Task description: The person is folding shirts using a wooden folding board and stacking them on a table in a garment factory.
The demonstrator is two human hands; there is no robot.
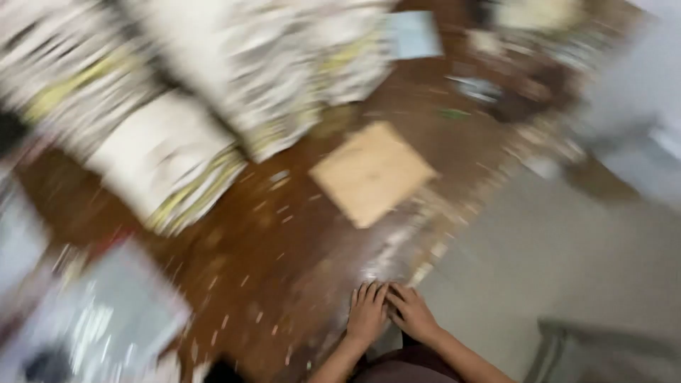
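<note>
Two hands sit together at the bottom of my view, side by side and touching at the fingers. My left hand [367, 312] lies flat with its fingers pointing up the frame, and my right hand [412, 313] angles in against it, fingertips meeting the left ones. Both are empty as far as I can tell; the picture is blurred by motion, so I cannot tell whether anything small lies beneath the palms. They rest right at the edge where the brown floor [284, 255] meets a paler grey surface [539, 262], with a dark garment just below the wrists.

Nearest to them, further up the frame, a square tan piece of cardboard [371, 171] lies flat on the brown floor, turned like a diamond and well apart from my fingers. Small pale scraps are scattered over the floor between it and my hands.

Beyond the cardboard, to the upper left, I see tall stacks of paper sheets [170, 163], whitish with yellow edges, leaning in several piles. A pale blue sheet [415, 34] lies near the top edge. At lower left a greyish bundle [106, 319] fills the corner, too smeared for me to identify. At lower right, a grey boxy edge [603, 347] shows.
</note>
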